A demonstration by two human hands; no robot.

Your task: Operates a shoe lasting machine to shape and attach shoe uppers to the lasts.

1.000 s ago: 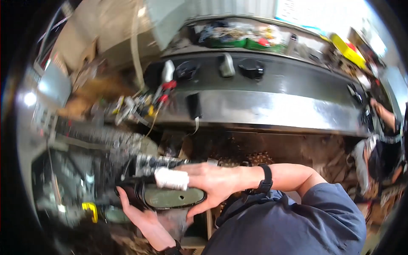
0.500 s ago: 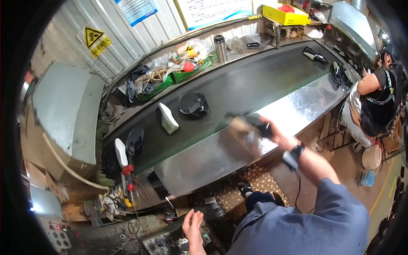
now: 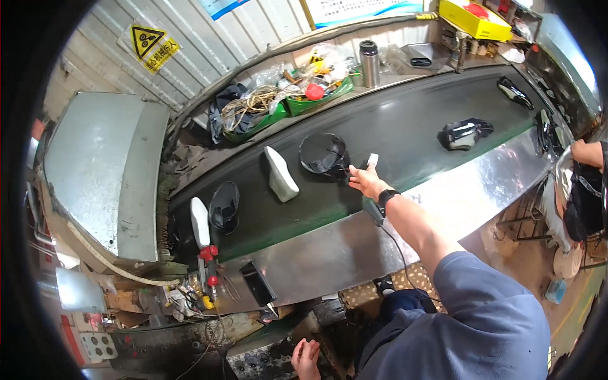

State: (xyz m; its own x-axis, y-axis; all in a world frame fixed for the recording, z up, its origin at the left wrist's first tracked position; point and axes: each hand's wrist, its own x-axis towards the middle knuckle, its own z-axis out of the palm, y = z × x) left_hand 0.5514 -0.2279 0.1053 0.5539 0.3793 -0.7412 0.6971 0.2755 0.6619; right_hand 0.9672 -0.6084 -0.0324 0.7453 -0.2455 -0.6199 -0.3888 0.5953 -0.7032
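My right hand [image 3: 367,179] reaches over the dark conveyor belt with fingers apart, its fingertips at the right edge of a round, glossy black shoe upper [image 3: 323,154]; whether they touch it I cannot tell. A white wrap or cap covers one fingertip. On that wrist are a black band and a grey device [image 3: 373,211] with a cable. To the left lie a white shoe last [image 3: 280,175], a second black upper [image 3: 224,208] and another white last [image 3: 200,223]. Farther right rests a black shoe [image 3: 467,134] with a pale part showing. Low in front, my left hand [image 3: 306,359] is loosely open, nothing visible in it.
A metal ledge [image 3: 335,244] edges the belt, with a phone-like black slab [image 3: 258,284] and a red-handled tool [image 3: 209,259]. Green bins [image 3: 320,100] and a steel flask [image 3: 369,64] stand behind. A grey machine housing [image 3: 101,177] is left; a co-worker's arm [image 3: 588,154] shows right.
My right hand has let go of the black shoe, which now lies on the belt farther right. That hand has moved left to the round black upper. The view has shifted.
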